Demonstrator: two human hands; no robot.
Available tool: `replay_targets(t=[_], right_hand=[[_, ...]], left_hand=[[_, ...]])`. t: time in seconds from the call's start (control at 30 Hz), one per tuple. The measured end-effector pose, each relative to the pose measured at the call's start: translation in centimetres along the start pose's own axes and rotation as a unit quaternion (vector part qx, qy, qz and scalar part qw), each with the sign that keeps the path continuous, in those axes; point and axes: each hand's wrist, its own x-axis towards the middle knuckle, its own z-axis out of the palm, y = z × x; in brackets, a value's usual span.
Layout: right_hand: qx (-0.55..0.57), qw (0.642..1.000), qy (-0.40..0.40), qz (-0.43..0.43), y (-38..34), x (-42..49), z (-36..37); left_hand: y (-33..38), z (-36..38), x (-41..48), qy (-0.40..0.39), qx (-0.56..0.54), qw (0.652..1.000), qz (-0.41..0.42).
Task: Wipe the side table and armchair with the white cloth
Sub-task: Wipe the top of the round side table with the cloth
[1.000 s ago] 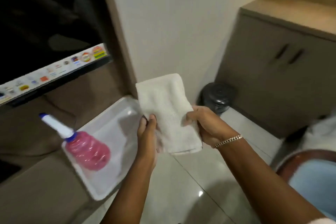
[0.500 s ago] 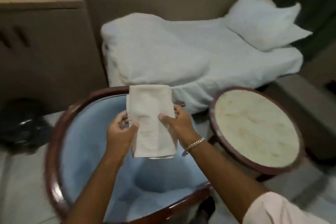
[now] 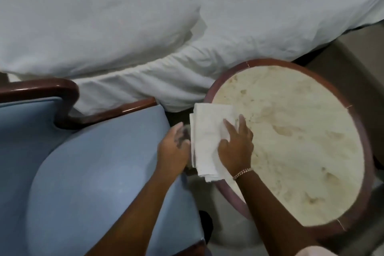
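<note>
The folded white cloth (image 3: pixel 207 139) lies on the left edge of the round side table (image 3: pixel 295 143), which has a cream marbled top and a dark wooden rim. My right hand (image 3: pixel 236 143) presses flat on the cloth's right part, fingers spread. My left hand (image 3: pixel 173 147) is at the cloth's left edge, fingers curled against it; how firmly it grips is unclear. The armchair (image 3: pixel 93 172), blue upholstery with a dark wooden frame, fills the lower left, right beside the table.
A bed with white sheets (image 3: pixel 166 16) spans the whole top, close behind both chair and table. A beige surface (image 3: pixel 357 58) stands at the right, behind the table. A narrow gap of floor (image 3: pixel 209 197) separates chair and table.
I turned from the tray and spray bottle toward the chair and table, then leaned in. The cloth went from being held up in both hands to lying on the table's left edge.
</note>
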Motion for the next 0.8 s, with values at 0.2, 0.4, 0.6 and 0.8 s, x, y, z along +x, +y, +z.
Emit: replay_targets(t=[0.2, 0.4, 0.6, 0.8], right_hand=[[-0.216, 0.966, -0.045, -0.138, 1.5, -0.3, 8.2], [-0.182, 0.981, -0.016, -0.069, -1.0, 6.2, 8.1], [-0.247, 0.965, -0.018, -0.092, -0.5, 4.6, 7.5], [-0.176, 0.983, -0.019, 0.038, 3.7, 3.5, 4.6]], left_hand=[[-11.7, -2.9, 7.0, 0.102, 0.499, 0.856, 0.088], [-15.7, -2.6, 8.0, 0.153, 0.553, 0.807, 0.14], [-14.6, -2.3, 7.6, 0.159, 0.546, 0.812, 0.132], [-14.4, -2.3, 7.9, 0.157, 0.539, 0.818, 0.129]])
